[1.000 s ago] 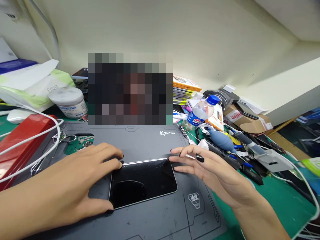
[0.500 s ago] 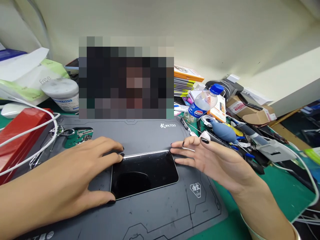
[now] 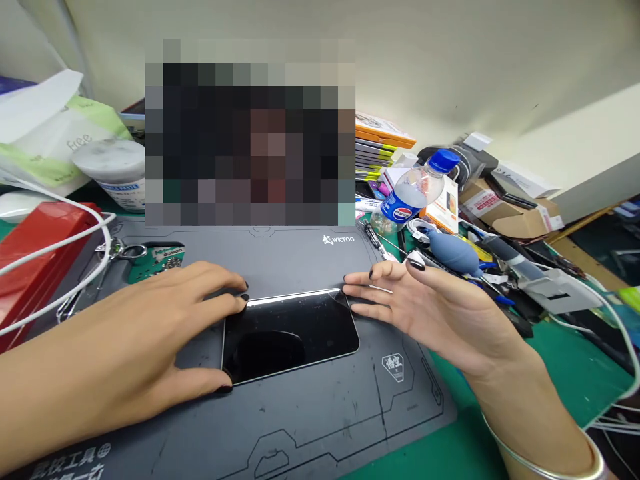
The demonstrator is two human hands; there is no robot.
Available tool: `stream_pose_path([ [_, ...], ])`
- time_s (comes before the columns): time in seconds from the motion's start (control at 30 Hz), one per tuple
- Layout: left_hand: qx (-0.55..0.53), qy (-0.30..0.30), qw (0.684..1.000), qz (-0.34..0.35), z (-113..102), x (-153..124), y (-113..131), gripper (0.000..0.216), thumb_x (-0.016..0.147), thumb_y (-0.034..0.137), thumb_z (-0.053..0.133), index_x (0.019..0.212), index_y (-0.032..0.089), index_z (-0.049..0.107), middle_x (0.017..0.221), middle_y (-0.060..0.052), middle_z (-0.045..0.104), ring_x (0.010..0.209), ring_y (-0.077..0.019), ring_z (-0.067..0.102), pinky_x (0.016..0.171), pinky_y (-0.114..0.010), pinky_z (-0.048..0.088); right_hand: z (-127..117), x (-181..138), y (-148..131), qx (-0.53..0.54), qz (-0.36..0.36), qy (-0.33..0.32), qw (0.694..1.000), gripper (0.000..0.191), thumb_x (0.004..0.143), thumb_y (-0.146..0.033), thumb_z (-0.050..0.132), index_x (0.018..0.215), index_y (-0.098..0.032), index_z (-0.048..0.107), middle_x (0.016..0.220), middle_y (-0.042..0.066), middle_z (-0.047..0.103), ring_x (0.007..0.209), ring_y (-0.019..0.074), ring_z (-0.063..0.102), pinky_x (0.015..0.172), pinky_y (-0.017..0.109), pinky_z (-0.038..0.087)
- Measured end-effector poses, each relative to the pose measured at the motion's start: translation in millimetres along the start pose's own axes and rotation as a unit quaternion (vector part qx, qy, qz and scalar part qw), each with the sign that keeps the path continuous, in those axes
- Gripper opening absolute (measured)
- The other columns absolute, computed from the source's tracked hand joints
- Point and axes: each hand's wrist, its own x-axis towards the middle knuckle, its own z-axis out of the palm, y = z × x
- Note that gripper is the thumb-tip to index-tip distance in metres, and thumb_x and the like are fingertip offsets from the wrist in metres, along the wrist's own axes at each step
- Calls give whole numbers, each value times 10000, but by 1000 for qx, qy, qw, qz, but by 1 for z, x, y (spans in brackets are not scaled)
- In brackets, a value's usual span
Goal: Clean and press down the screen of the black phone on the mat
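A black-screened smartphone (image 3: 293,340) lies face up on the grey work mat (image 3: 320,427). My left hand (image 3: 160,333) spans the phone's left end, with the thumb at the near edge and fingertips at the far edge. At the far right corner, the fingertips of my right hand (image 3: 430,313) touch or nearly touch the phone's edge. That hand is turned palm inward, fingers stretched and thumb raised. A thin pale sliver shows between its fingers; I cannot make out what it is. A dark triangular patch shows on the screen beside those fingertips.
Left of the mat are a red box (image 3: 45,260), white cable (image 3: 107,250), scissors (image 3: 127,251) and a paste tub (image 3: 115,177). Rightward stand a Pepsi bottle (image 3: 400,212) and a blue air blower (image 3: 455,253) among cluttered tools and cardboard boxes (image 3: 505,207). Behind the mat is a pixelated area.
The camera view has tilted slightly, so the phone and mat appear a little higher. Both hands stay nearly in place at the phone. The dark patch at its far right corner is now visible.
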Motion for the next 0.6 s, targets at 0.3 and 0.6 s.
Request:
stream_pose_path([
  [0.3, 8, -8, 1000, -5, -3, 2, 3, 427, 899, 468, 841, 1291, 339, 730, 1470, -65, 754, 1275, -345, 753, 1110, -499, 663, 0, 0, 0, -23, -6, 6, 1000, 310, 918, -607, 886, 961, -307, 822, 1308, 64, 843, 1455, 379, 681, 1300, 618, 487],
  [0.6, -18, 3, 1000, -25, -1, 2, 4, 393, 892, 481, 843, 1257, 359, 765, 1455, -46, 764, 1264, -363, 762, 1078, -518, 663, 18, -10, -1, -31, -1, -34, 999, 373, 890, -658, 917, 1016, -310, 865, 1299, 70, 828, 1263, 383, 799, 1142, 555, 622],
])
